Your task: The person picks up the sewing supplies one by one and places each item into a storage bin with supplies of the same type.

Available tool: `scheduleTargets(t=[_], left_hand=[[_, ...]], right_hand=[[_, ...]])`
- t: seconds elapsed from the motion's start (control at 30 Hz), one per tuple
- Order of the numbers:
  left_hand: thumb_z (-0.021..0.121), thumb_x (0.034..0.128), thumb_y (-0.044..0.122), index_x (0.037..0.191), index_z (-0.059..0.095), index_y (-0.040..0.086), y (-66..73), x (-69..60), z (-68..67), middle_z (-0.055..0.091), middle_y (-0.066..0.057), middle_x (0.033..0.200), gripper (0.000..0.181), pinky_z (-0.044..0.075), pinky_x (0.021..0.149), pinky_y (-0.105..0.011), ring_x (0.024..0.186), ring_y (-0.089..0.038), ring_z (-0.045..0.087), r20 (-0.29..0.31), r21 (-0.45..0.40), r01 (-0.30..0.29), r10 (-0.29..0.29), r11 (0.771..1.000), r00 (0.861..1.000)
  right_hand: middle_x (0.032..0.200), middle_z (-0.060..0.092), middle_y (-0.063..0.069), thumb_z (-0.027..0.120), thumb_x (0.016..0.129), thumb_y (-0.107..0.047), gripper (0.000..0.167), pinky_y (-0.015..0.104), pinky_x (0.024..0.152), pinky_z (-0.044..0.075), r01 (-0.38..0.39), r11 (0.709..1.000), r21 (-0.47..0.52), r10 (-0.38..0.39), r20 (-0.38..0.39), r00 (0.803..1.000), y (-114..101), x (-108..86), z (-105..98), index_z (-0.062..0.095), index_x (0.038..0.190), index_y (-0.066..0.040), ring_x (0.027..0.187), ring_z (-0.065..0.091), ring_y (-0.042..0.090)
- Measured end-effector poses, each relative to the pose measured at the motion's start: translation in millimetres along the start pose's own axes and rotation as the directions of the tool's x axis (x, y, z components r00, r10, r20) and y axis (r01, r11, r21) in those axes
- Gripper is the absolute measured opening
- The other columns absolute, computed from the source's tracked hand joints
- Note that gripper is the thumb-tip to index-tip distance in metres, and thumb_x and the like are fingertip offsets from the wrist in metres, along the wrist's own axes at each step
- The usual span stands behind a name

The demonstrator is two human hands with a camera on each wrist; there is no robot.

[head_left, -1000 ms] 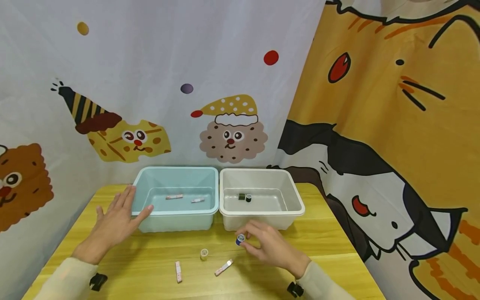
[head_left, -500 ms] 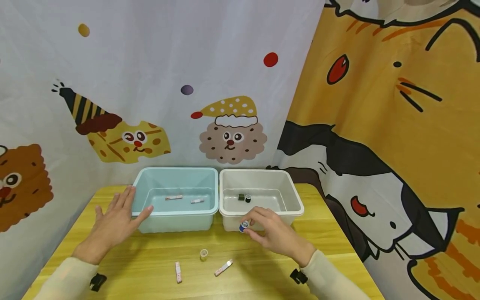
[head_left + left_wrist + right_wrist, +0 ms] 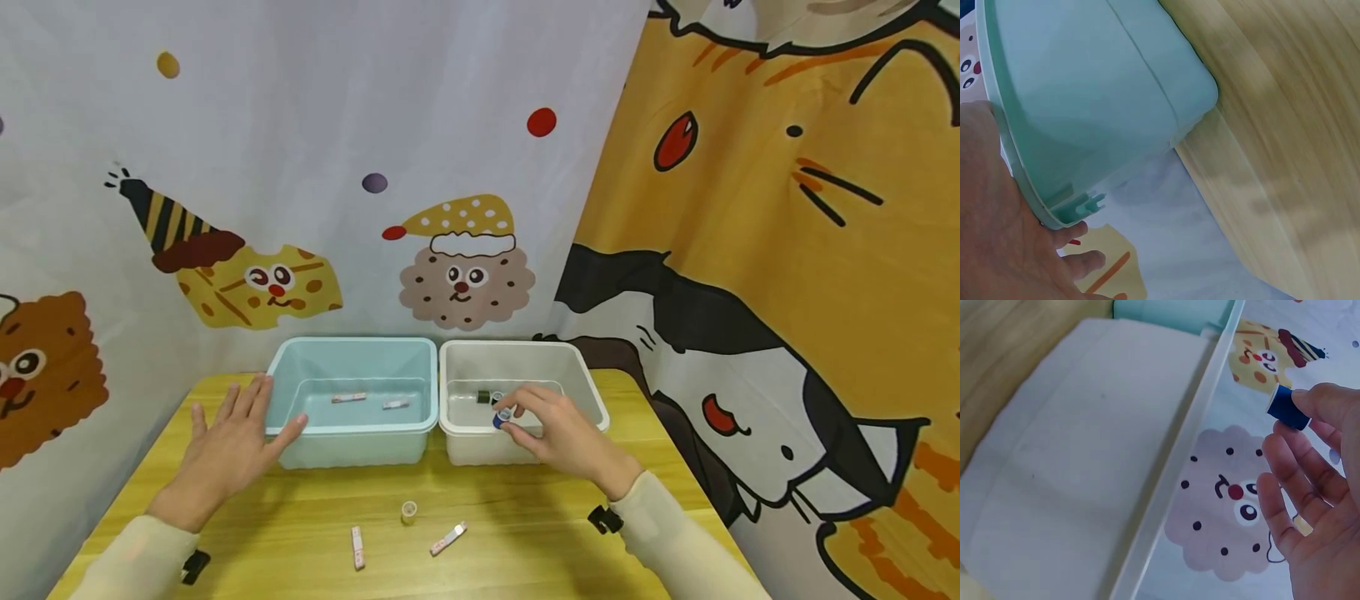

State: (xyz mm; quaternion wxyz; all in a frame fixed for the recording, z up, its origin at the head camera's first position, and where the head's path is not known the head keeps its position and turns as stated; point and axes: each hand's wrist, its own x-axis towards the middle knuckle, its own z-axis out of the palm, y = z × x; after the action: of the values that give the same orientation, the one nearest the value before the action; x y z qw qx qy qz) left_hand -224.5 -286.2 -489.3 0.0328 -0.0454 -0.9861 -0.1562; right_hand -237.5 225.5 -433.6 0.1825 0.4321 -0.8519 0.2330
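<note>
Hanging over the near part of the white bin (image 3: 472, 448), one blue spool (image 3: 501, 419) with pale ends was pinched between the thumb and fingers of the right hand (image 3: 555, 425). The other fingers of that hand were loosely bent.

White bin, contents: one dark green spool (image 3: 483, 397) and, just right of it, one black spool (image 3: 497, 397), partly hidden by the fingers.

Light-blue bin (image 3: 352, 452), just left of the white one: two slim pinkish-white sticks, the left stick (image 3: 348, 397) and the right stick (image 3: 396, 405), lying apart on the floor of the bin.

Left hand (image 3: 228, 450): fingers straight and spread, laid against the left side of the light-blue bin, thumb at its near left corner, gripping nothing.

Desk (image 3: 285, 542), yellow wood grain, near side: one pale yellow spool, upright (image 3: 408, 512); one printed stick to its left (image 3: 357, 547); one slanted stick to its right (image 3: 448, 539).

Far side: one white cloth (image 3: 300, 125) printed with cartoon snacks; at right, an orange cat print (image 3: 750, 208).
</note>
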Motion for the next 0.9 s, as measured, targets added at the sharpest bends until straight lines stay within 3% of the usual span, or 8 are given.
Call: scheduleTargets(t=[0.3,0.53,0.9], left_hand=[[0.039,0.1152,0.083,0.184,0.012,-0.007,-0.8,-0.5,-1.8,0.014,-0.035,0.192,0.117,-0.002,0.125,-0.102,0.171,-0.072,0.017,0.005,0.014,0.001,-0.001,1.000,1.000],[0.039,0.1153,0.083,0.184,0.011,-0.007,0.6,0.1,-2.7,0.014,-0.036,0.191,0.117,-0.003,0.125,-0.101,0.171,-0.072,0.016,0.013,0.012,0.002,-0.002,1.000,1.000],[0.038,0.1147,0.085,0.184,0.008,-0.006,-0.2,0.1,-2.7,0.011,-0.035,0.192,0.118,-0.004,0.125,-0.101,0.172,-0.072,0.014,0.023,-0.007,0.007,-0.006,1.000,1.000]], right_hand=[[0.120,0.083,0.000,0.089,0.104,-0.007,0.026,0.029,0.085,0.068,0.011,1.000,-0.001,-0.011,0.000,1.000,22.1,9.7,-9.7,0.080,0.128,-0.011,0.100,0.079,0.018],[0.119,0.084,-0.001,0.089,0.105,-0.009,0.027,0.029,0.083,0.069,-0.029,0.999,-0.034,0.029,0.004,1.000,36.4,16.6,-18.9,0.081,0.130,-0.015,0.098,0.079,0.015],[0.120,0.085,0.004,0.089,0.104,-0.007,0.026,0.032,0.080,0.068,-0.029,0.998,-0.050,0.030,0.009,1.000,55.1,30.3,-22.4,0.083,0.129,-0.013,0.095,0.080,0.018]])
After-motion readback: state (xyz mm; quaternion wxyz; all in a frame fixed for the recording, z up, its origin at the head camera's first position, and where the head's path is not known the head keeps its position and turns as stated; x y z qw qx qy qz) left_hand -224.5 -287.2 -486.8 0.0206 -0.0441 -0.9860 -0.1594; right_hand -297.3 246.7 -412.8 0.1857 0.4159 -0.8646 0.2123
